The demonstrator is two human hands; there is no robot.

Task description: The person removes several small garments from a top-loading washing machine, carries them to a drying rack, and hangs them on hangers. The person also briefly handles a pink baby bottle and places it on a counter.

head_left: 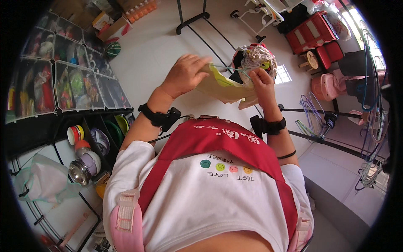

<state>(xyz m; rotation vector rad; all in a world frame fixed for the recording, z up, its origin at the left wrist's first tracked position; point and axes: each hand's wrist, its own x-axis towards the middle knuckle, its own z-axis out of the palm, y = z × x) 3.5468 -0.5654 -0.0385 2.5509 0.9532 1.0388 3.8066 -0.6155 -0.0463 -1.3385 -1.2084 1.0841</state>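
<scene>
A pale yellow garment (224,89) hangs between my two hands, with a brighter yellow-green edge along its top. A thin light blue clothes hanger (228,67) runs across the garment's opening. My right hand (263,84) pinches the hanger's right part at the garment's upper edge. My left hand (184,75) is raised beside the garment's upper left corner. Its fingertips are smeared by motion, so whether they grip the cloth cannot be made out. Just beyond my right hand stands a heap of crumpled laundry (259,56), mostly whitish with black and red pieces.
On the left stand clear-fronted storage boxes (44,84) and a rack with bowls and pots (84,168). A black metal stand (193,23) is on the floor ahead. To the right, several hangers (312,111) hang by a black rail (319,140), near a pink bin (323,88).
</scene>
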